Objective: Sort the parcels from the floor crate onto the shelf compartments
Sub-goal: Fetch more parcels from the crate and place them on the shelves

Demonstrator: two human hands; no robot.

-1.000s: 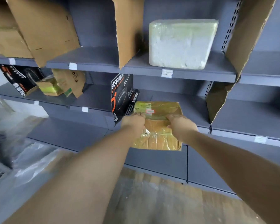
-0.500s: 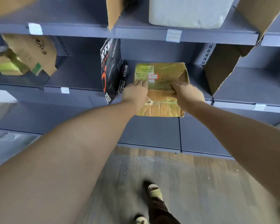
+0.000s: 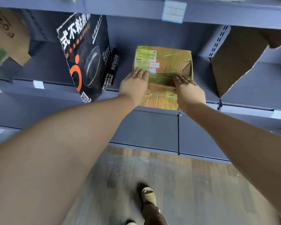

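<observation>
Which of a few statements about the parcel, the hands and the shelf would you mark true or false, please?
1. The taped cardboard parcel lies on the shelf. True.
2. The left hand and the right hand lie flat on the parcel, fingers straight. True.
3. The black printed divider stands right of the parcel. False: it stands to its left.
4. The parcel bears no sticker. False: a white shipping label is on its top.

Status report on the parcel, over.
Left hand, right hand: fingers flat on parcel top. Parcel on shelf, near front edge. Black cardboard left, not touching.
</observation>
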